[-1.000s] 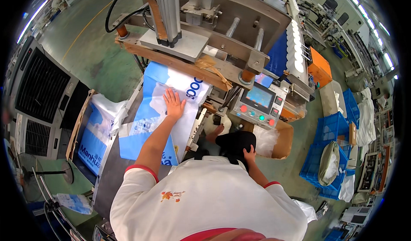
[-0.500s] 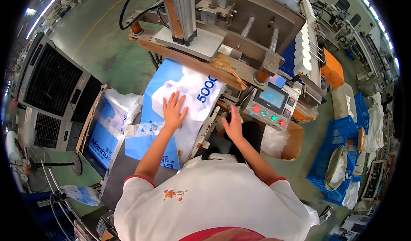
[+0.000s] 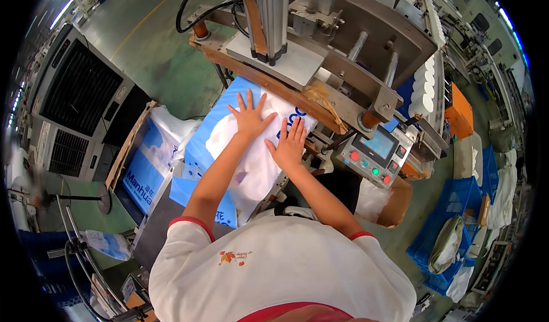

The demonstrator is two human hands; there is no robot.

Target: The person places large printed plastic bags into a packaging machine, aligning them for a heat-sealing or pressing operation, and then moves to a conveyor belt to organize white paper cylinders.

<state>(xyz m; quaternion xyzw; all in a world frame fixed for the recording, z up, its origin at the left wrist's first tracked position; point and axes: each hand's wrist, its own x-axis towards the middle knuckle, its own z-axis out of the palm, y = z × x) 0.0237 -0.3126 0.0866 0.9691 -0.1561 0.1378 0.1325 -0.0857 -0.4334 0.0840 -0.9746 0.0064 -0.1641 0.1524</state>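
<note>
A blue and white printed plastic bag (image 3: 220,144), perhaps one of a stack, lies flat on the work surface, its far edge at the wooden-faced crossbar (image 3: 269,86) of a machine. My left hand (image 3: 251,121) rests on the bag's white area near that bar, palm down and fingers spread. Close to its right, my right hand (image 3: 289,148) lies flat near the bag's right edge, fingers stretched toward the bar and partly covering dark blue print. Neither hand grips anything. Whether the bag's far edge runs under the bar is hidden.
To the right stands a control panel (image 3: 374,150) with a screen and coloured buttons. An open box (image 3: 128,150) with similar bags is at the left, beside a grey air cooler (image 3: 80,93). A cardboard carton (image 3: 396,205) and blue crates (image 3: 437,222) stand at the right.
My left hand has slid forward over the bag toward the bar. My right hand has come from beside the bag onto its right part. A clear band across the bag no longer shows.
</note>
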